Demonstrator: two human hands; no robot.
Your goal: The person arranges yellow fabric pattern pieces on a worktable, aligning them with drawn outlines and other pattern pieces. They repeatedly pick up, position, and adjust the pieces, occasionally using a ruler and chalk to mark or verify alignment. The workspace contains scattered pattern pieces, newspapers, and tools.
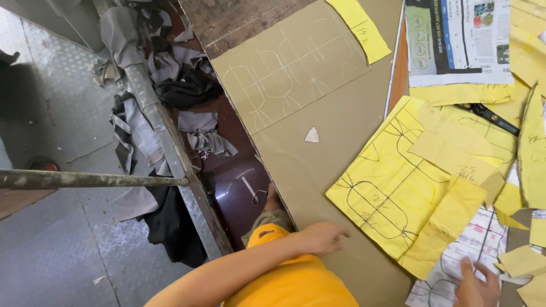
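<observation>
Nothing is gripped by either hand. Left hand (323, 237) is laid on the brown cardboard sheet (318, 165) near its lower left edge, fingers loosely curled and pointing right, palm down; contact looks like pressing or smoothing, not grasping. Right hand (475, 284) is seen only in part at the bottom edge, fingers spread flat on a white printed paper (455, 267), just beside the lower corner of the big yellow pattern sheet (392, 193) that is marked with black rounded outlines. Smaller yellow paper pieces (455, 156) are stacked loose on that sheet, and a black tool (489, 118), possibly a knife or pen, lies among the yellow papers further up. A smaller cardboard piece (293, 65) with white chalk outlines rests at the top of the brown sheet, and a small triangular scrap (311, 135) lies between. Risks, as judged: the brown sheet sits right at the table edge, with grey and black fabric scraps (182, 74) and a metal floor (51, 96) below, so a push from the left hand could slide it off; the loose yellow pieces could be shifted out of order by a sweep of the right hand; the black tool is partly buried and could be snagged.
</observation>
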